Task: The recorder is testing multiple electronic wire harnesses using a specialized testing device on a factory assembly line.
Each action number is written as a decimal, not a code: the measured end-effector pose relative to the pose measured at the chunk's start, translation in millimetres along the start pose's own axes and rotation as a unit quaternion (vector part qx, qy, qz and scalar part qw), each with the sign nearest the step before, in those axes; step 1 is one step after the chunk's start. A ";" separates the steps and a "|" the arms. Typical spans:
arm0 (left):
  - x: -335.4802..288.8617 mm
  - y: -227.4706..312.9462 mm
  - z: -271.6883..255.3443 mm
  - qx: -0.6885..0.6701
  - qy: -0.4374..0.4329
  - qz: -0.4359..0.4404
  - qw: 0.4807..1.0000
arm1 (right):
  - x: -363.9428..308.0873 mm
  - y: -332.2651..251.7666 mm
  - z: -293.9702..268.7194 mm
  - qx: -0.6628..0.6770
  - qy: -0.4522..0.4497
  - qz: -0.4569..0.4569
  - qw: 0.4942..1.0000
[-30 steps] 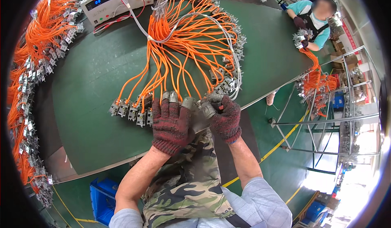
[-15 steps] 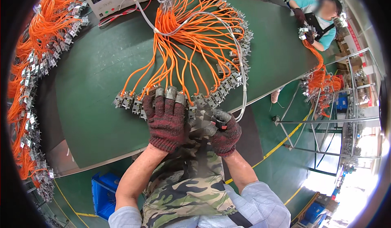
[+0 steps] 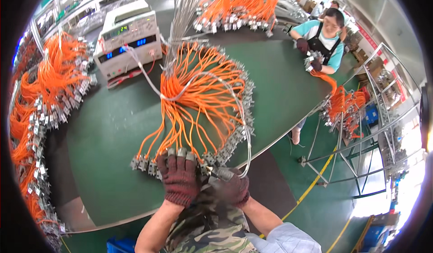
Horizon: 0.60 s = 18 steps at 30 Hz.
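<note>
Both my hands wear dark red knitted gloves with grey fingertips. My left hand (image 3: 179,178) lies stretched over a row of metal connectors (image 3: 144,164) on orange cables (image 3: 180,117), its fingertips resting on them; its thumb is hidden. Just right of it, my right hand (image 3: 234,187) is closed and partly blurred. A white cable (image 3: 247,149) loops down into it, and its fingers grip that cable's end against the connectors near my left hand. The exact shape of that end does not show. The orange cables fan out from a bundle bound with clear plastic.
Two stacked bench instruments (image 3: 128,50) with lit displays stand at the back left of the green table (image 3: 108,135). Orange cable piles line the left edge (image 3: 58,77) and the back (image 3: 239,7). A co-worker (image 3: 322,41) holds connectors at the far right, beside a metal rack (image 3: 361,162).
The view has tilted up, showing more of the table's back and the upper instrument. My right hand has come nearer my left hand. My left hand stays on the connectors.
</note>
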<state>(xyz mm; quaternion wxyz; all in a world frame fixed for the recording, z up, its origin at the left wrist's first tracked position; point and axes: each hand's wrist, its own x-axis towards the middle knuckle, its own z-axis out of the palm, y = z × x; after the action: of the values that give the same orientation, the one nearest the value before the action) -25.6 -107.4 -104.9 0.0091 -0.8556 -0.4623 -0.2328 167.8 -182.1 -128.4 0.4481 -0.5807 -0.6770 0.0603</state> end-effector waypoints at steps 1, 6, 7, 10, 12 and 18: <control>1.7 0.2 -2.2 0.015 -0.020 0.001 1.000 | -2.3 7.3 2.3 -0.006 -0.012 -0.005 1.000; 3.0 -4.2 -4.7 0.007 -0.002 -0.028 1.000 | 3.4 9.0 2.6 0.013 -0.030 -0.019 0.999; 5.7 -6.0 -2.0 0.000 0.014 -0.031 0.999 | 7.6 6.9 1.5 0.013 -0.029 -0.015 0.999; 11.1 -6.7 -2.8 -0.004 0.053 -0.042 0.998 | 15.7 -14.9 -5.0 0.004 0.002 0.022 1.000; 13.5 -9.2 1.3 -0.030 0.035 -0.044 0.998 | 20.2 -19.9 -15.8 -0.031 -0.041 0.025 0.998; 10.3 -38.1 -7.4 -0.050 0.045 0.047 0.997 | 21.7 -23.9 -7.6 0.125 -0.018 0.123 0.984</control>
<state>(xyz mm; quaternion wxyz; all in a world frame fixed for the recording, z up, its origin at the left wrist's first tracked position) -54.1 -79.2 -101.7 -0.0022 -0.8642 -0.4088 -0.2934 157.1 -174.7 -97.9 0.4943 -0.5982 -0.5950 0.2094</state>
